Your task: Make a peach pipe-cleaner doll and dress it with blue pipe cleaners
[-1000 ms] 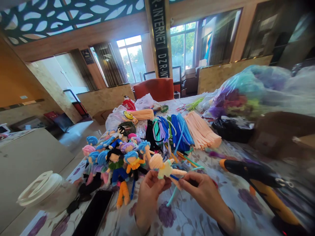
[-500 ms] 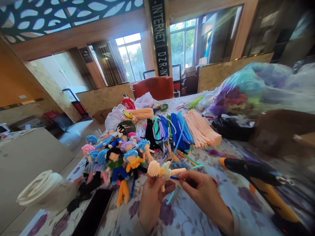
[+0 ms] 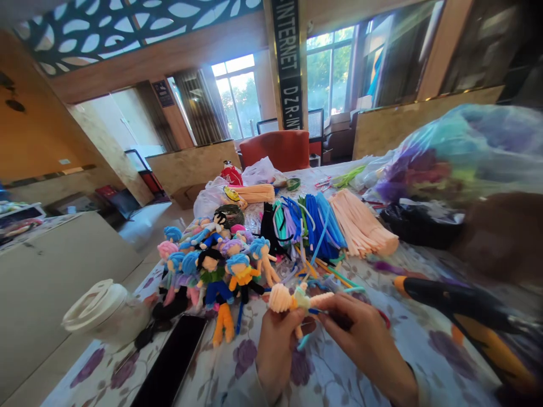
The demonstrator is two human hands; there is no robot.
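A pipe-cleaner doll (image 3: 280, 298) with a round peach head and a pale yellow-green top lies sideways between my hands, above the flowered cloth. My left hand (image 3: 278, 345) is closed on it just below the head, thumb on the near side. At the doll's other end, my right hand (image 3: 360, 333) pinches a short blue pipe cleaner (image 3: 314, 311) beside the peach legs. My fingers partly hide the doll's body. Finished-looking dolls (image 3: 212, 277) with blue, pink and black hair are heaped just beyond my left hand.
Bundles of blue pipe cleaners (image 3: 320, 226) and peach pipe cleaners (image 3: 360, 223) lie behind my hands. A black and yellow glue gun or power tool (image 3: 449, 294) is at right. A phone (image 3: 169, 362) and white lidded pot (image 3: 106, 314) stand left. Plastic bags (image 3: 475, 147) fill the back right.
The whole scene has shifted to the right in view as my head turned slightly left. Both hands keep their hold on the doll and blue pipe cleaner; my right fingers sit closer to its body.
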